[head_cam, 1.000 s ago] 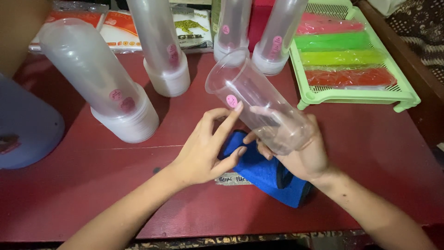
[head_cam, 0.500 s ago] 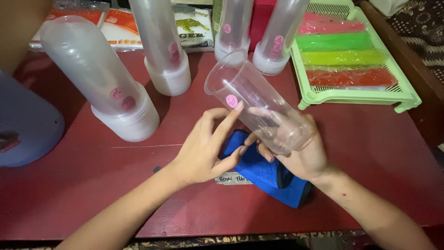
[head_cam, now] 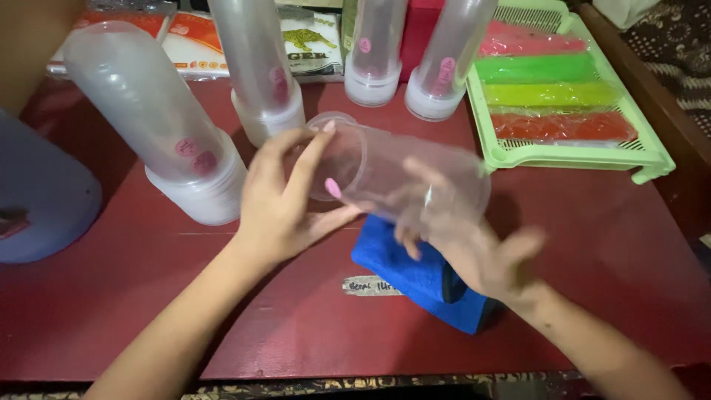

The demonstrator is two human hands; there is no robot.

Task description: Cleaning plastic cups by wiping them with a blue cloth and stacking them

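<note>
Nearest us a blue cloth (head_cam: 415, 278) lies on the red table (head_cam: 148, 311), under our hands. Above it our left hand (head_cam: 285, 204) grasps the clear plastic jar (head_cam: 392, 178) at its mouth, while our blurred right hand (head_cam: 474, 244) cups its base. Farther back stand upturned jars (head_cam: 167, 122) and a green tray (head_cam: 570, 152).

Colours and patterns on the dark red surface (head_cam: 185, 311)

Held cup (head_cam: 400, 174): clear plastic with a pink round sticker (head_cam: 333, 188). Cloth (head_cam: 415, 274): bright blue. Tray (head_cam: 652, 159): light green, carrying pink, green, yellow and red strips. Standing cup stacks (head_cam: 159, 118): frosted clear, pink stickers.
</note>
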